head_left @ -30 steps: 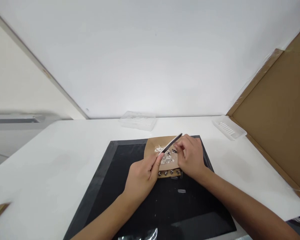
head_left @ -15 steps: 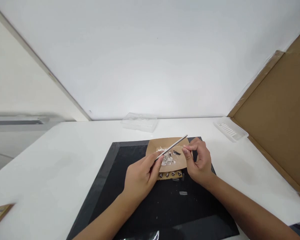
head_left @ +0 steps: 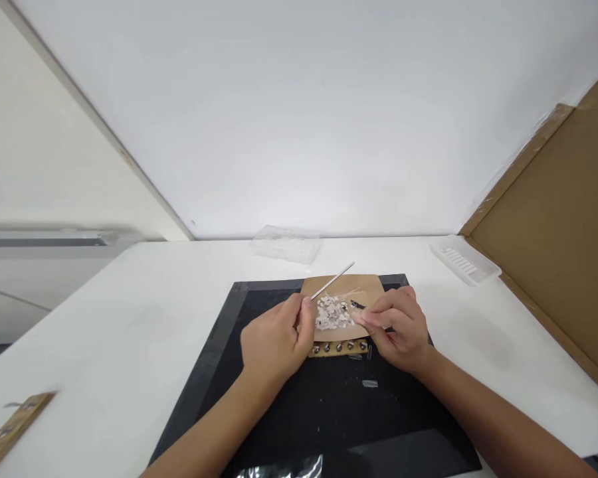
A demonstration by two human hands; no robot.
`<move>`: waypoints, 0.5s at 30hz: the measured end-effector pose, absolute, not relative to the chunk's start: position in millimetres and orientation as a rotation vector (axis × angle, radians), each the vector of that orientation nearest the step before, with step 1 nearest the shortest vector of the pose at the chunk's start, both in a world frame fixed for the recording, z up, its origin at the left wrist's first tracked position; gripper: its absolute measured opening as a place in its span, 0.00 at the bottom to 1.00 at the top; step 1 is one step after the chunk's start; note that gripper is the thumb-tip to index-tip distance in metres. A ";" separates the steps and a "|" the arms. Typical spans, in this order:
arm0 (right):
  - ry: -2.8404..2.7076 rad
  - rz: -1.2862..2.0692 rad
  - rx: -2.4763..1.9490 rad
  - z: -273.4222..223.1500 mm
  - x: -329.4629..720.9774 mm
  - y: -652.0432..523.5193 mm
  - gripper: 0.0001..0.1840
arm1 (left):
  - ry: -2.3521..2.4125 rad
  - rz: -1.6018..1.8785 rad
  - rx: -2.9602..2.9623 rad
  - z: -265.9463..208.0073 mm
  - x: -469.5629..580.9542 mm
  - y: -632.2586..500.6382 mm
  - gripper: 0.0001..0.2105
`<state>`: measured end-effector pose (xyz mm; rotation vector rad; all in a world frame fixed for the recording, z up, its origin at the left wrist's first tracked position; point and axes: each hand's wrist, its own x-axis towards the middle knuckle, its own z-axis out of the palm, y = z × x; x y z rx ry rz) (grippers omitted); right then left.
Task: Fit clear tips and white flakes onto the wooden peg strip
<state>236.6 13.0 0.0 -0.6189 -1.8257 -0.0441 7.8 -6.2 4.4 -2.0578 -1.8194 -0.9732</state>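
Note:
My left hand (head_left: 282, 332) pinches one end of a thin, flat white stick (head_left: 333, 282), which points up and away to the right. My right hand (head_left: 393, 325) has thumb and fingertips pressed together at the right edge of a pile of small white flakes (head_left: 333, 313); what they hold, if anything, is too small to make out. The pile lies on a brown paper sheet (head_left: 366, 284), with a small black piece (head_left: 357, 305) beside my right fingertips. Just nearer than the paper is a wooden strip with metal studs (head_left: 339, 348).
A black mat (head_left: 299, 411) lies under everything, with small clear pieces (head_left: 370, 384) on it. Farther back are a clear plastic box (head_left: 285, 244) and a white tray (head_left: 466, 260) holding white strips. A cardboard panel (head_left: 553, 245) stands right; another wooden strip (head_left: 14, 431) lies front left.
My right hand has come down from beside the stick's far end to the flakes. The stick has swung away from my right hand, its tip shifting left. The view has shifted slightly.

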 end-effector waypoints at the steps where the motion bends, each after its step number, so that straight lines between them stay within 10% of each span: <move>1: -1.862 -0.067 -0.607 0.8 237.3 12.2 0.11 | -1.802 -0.938 -1.992 6.0 3.7 -5.3 0.21; 15: -2.035 -0.272 -0.548 5.5 236.9 3.9 0.09 | -2.287 -0.446 -1.786 43.6 -49.0 22.6 0.12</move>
